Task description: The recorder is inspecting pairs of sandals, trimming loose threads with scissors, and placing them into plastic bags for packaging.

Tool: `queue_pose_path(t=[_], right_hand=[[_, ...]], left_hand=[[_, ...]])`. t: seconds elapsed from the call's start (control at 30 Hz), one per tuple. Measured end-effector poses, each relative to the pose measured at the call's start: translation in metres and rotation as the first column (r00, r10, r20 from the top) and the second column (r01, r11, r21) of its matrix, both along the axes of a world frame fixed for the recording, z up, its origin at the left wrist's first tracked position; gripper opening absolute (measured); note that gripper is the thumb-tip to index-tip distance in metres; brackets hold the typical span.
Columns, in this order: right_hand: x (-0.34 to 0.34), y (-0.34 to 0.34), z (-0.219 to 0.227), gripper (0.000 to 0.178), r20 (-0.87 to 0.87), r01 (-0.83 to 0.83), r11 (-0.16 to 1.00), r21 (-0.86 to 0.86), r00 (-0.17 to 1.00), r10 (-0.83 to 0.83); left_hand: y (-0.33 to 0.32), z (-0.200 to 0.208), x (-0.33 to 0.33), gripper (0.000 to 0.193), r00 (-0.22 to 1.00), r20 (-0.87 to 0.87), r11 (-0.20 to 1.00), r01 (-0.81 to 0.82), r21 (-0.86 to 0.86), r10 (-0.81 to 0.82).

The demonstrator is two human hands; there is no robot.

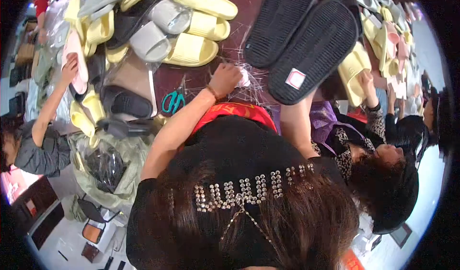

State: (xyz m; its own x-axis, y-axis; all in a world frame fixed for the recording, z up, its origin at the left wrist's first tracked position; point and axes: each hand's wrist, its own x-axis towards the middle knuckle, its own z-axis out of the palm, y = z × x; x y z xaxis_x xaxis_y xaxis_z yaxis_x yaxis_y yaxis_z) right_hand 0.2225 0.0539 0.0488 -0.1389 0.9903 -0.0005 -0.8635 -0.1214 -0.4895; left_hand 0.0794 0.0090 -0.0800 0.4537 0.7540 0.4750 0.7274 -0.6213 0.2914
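Observation:
A pair of black slippers (314, 47) is raised close in front of me, ribbed soles upward. A square white label with a red border (295, 79) is on the nearer sole's heel. My right forearm (296, 123) runs up under that heel; the hand is hidden behind the slippers, which it appears to hold. To their left my left hand (225, 81) is closed over the dark red table (167, 80). A small white piece (244, 77) lies right beside its fingers. Whether the fingers pinch anything cannot be made out. Teal-handled scissors (173, 102) lie left of my left wrist.
Thin clear strands (251, 90) litter the table around my left hand. Yellow slides (191, 49) and grey slides (151, 42) are heaped at far left. A co-worker's hand (71, 67) touches a pink slide at left; another's hand (367, 83) is at a yellow slide (353, 76) at right.

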Motion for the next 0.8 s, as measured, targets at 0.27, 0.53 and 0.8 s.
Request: queue_pose_path(t=[0.27,0.53,0.8], right_hand=[[0.028,0.006,0.006,0.041,-0.046,0.101,0.994,0.036,0.994,-0.1],[0.023,0.013,-0.004,0.042,-0.091,0.066,0.998,0.005,0.994,-0.066],[0.011,0.019,-0.04,0.042,-0.081,-0.014,1.0,-0.005,0.997,0.014]], left_hand=[[-0.006,0.017,-0.01,0.011,0.993,-0.034,0.986,0.104,-0.128,-0.11],[-0.012,0.163,0.03,0.012,0.792,0.6,0.971,0.038,-0.234,0.114],[-0.012,0.148,0.034,0.016,0.882,0.471,0.953,0.149,-0.263,-0.008]])
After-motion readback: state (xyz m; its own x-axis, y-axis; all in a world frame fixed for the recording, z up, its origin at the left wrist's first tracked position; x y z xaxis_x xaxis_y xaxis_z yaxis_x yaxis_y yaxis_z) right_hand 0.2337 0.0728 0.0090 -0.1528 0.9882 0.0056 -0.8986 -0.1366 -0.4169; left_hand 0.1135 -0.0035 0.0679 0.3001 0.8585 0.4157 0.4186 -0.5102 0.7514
